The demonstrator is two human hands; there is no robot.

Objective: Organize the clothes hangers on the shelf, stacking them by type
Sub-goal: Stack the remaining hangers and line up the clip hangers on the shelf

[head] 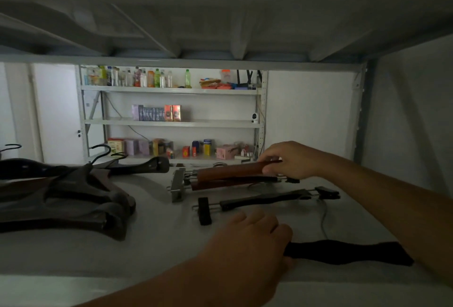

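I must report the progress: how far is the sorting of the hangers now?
Done: a pile of dark hangers on the left. In hand: the right hand holds a brown clip hanger on the brown stack; the left hand grips a black hanger. Left: a black clip hanger lies loose.

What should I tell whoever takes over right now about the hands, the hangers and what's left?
Right hand: fingers grip the top brown clip hanger on the small stack at the back of the shelf.
Left hand: holds the black hanger at the front edge.
Black clip hanger: lies loose between them.
Done: suit hangers piled at left.
Left: stack the black clip hanger and the front black one.
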